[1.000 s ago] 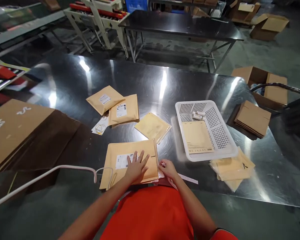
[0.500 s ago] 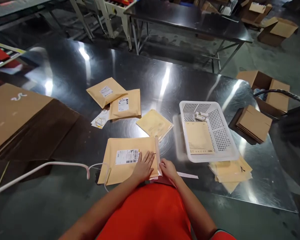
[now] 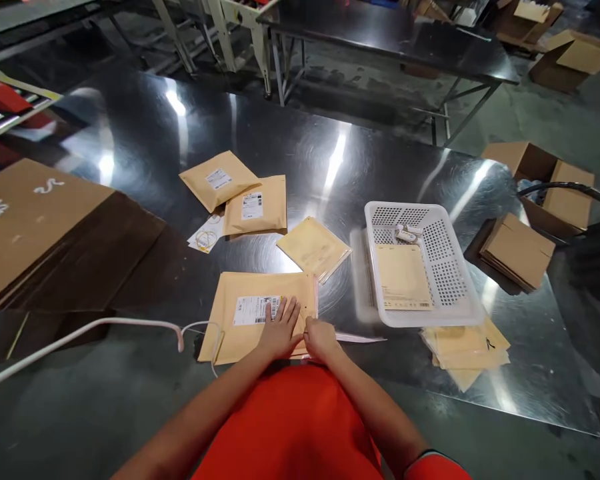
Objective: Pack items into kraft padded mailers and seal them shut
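A tan padded mailer (image 3: 240,313) with a white shipping label lies at the near edge of the steel table (image 3: 290,160). My left hand (image 3: 280,328) rests flat on it, fingers spread, just right of the label. My right hand (image 3: 321,339) presses on the mailer's right end, where the flap lies folded over. A white peel strip (image 3: 360,338) lies on the table beside that hand.
Two labelled mailers (image 3: 240,197) and a flat yellow envelope (image 3: 314,248) lie farther back. A white perforated basket (image 3: 420,263) holds a card and a small item; more envelopes (image 3: 467,350) sit below it. Flat cardboard (image 3: 40,233) lies left, folded boxes (image 3: 517,250) right. A white cable (image 3: 95,330) crosses near left.
My right hand has moved left onto the mailer's right end, and the flap now lies folded down. My left hand stays on the mailer.
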The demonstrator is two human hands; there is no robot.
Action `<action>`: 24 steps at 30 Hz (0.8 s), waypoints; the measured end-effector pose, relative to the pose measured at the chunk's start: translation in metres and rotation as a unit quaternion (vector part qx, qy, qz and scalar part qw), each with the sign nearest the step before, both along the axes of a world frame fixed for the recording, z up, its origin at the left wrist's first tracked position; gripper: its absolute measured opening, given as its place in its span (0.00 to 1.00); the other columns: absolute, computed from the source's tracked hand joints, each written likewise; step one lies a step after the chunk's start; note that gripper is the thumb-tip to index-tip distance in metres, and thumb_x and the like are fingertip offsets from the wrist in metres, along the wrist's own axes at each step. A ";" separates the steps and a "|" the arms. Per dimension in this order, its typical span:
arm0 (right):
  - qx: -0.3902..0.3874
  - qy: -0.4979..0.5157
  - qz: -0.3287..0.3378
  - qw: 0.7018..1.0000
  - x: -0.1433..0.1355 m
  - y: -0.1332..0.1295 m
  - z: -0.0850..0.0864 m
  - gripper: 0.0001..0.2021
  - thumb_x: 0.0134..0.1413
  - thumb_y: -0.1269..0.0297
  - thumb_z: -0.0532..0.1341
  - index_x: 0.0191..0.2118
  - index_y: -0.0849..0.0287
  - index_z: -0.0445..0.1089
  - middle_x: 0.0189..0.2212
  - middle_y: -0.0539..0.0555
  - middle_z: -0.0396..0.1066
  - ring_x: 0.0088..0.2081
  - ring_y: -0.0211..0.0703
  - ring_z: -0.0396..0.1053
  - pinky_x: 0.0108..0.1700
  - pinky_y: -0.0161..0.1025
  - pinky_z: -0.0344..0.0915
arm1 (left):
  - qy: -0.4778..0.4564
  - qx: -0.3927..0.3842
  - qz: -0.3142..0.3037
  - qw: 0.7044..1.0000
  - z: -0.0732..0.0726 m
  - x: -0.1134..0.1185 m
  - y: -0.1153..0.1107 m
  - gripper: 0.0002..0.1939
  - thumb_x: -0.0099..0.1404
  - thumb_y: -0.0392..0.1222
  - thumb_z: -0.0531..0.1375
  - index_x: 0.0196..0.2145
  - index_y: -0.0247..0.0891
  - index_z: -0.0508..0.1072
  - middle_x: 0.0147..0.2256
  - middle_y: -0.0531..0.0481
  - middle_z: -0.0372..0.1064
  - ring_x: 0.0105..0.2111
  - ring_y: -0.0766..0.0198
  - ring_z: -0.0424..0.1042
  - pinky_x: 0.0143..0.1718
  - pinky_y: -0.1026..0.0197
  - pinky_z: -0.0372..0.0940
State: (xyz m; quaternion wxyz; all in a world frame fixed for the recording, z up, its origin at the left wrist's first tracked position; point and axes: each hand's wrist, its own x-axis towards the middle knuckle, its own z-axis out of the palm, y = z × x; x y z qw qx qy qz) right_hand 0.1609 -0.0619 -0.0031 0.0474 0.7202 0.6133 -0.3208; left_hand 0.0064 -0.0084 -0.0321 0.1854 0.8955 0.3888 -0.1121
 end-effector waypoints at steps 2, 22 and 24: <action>-0.005 -0.022 0.010 1.000 -0.012 -0.005 -0.003 0.11 0.63 0.67 0.53 0.48 0.62 0.67 0.43 0.63 0.75 0.39 0.50 0.75 0.35 0.39 0.63 | -0.004 -0.001 -0.011 1.000 0.000 -0.003 0.001 0.38 0.68 0.56 0.48 0.70 0.35 0.45 0.71 0.41 0.35 0.70 0.42 0.34 0.65 0.28 0.28; 0.073 -0.070 0.020 0.995 -0.008 0.039 -0.023 0.11 0.66 0.67 0.50 0.45 0.59 0.68 0.43 0.62 0.68 0.44 0.50 0.65 0.45 0.44 0.61 | 0.034 -0.098 0.001 0.995 -0.002 0.002 0.002 0.47 0.62 0.58 0.52 0.70 0.34 0.37 0.71 0.42 0.26 0.70 0.35 0.24 0.58 0.20 0.19; 0.058 -0.049 0.053 0.996 -0.015 -0.009 -0.020 0.08 0.64 0.68 0.53 0.41 0.57 0.69 0.40 0.59 0.69 0.42 0.48 0.66 0.42 0.42 0.61 | 0.047 -0.123 0.000 0.991 0.003 0.005 0.005 0.50 0.59 0.55 0.55 0.70 0.33 0.37 0.71 0.40 0.25 0.69 0.34 0.23 0.58 0.19 0.19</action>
